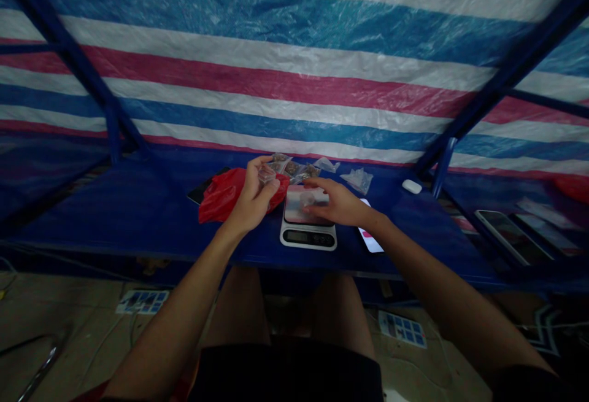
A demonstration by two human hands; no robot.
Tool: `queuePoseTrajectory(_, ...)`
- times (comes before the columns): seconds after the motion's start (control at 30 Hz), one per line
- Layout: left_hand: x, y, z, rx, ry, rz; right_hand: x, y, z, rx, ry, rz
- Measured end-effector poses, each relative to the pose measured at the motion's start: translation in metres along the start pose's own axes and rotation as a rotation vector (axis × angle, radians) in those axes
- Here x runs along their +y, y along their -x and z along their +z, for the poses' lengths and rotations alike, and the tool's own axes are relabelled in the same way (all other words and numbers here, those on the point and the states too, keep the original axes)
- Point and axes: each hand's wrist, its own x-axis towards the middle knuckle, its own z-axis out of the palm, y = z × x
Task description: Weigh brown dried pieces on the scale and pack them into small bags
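My left hand (255, 196) is closed, with a small clear plastic bag (265, 174) between its thumb and fingers. It is raised above a crumpled red plastic bag (219, 196). A white kitchen scale (285, 235) stands just to the right, its dark display facing me. Over the scale's shiny plate my right hand (334, 202) reaches in from the right, thumb and fingers apart. Between them is a pale patch; whether it is a small clear thing or a reflection I cannot tell. Behind the scale lie several small clear bags (309, 172) with brownish contents.
Two clear bags, one of them crumpled (358, 180), lie at the back. A lit phone (370, 241) is partly under my right forearm. A white earbud case (411, 187) sits by the blue frame post (444, 167). A dark flat object (199, 193) shows beside the red bag.
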Motion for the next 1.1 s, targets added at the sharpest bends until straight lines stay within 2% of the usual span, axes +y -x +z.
queuePoseTrajectory(0.13,0.007,-0.002,0.008,-0.152,-0.108,0.063,-0.025,-0.015,-0.01,0.116,-0.096,-0.16)
queuePoseTrajectory(0.23,0.013,-0.005,0.016,-0.237,-0.13,0.12,-0.043,-0.026,-0.013,0.057,-0.112,-0.241)
queuePoseTrajectory(0.37,0.016,-0.007,0.021,-0.236,-0.116,0.127,-0.054,-0.035,-0.014,-0.021,-0.062,-0.287)
queuePoseTrajectory(0.5,0.015,-0.002,0.021,-0.258,-0.081,0.076,-0.058,-0.04,-0.016,-0.025,-0.213,-0.224)
queuePoseTrajectory(0.6,0.014,0.002,0.018,-0.314,-0.084,0.013,-0.062,-0.042,-0.018,-0.08,-0.349,-0.158)
queuePoseTrajectory(0.67,0.016,0.003,0.014,-0.361,-0.076,-0.041,-0.062,-0.043,-0.02,-0.114,-0.37,-0.138)
queuePoseTrajectory(0.8,0.022,0.003,0.004,-0.438,-0.049,-0.128,-0.058,-0.044,-0.027,-0.081,-0.377,-0.061)
queuePoseTrajectory(0.87,0.022,0.003,0.0,-0.417,-0.062,-0.148,-0.054,-0.045,-0.029,-0.066,-0.358,-0.057)
queuePoseTrajectory(1.03,0.013,0.006,0.004,-0.247,0.006,-0.134,-0.049,-0.045,-0.024,0.021,-0.255,-0.113)
queuePoseTrajectory(1.1,0.01,0.007,0.007,-0.244,0.065,-0.148,-0.048,-0.044,-0.019,0.014,-0.192,-0.144)
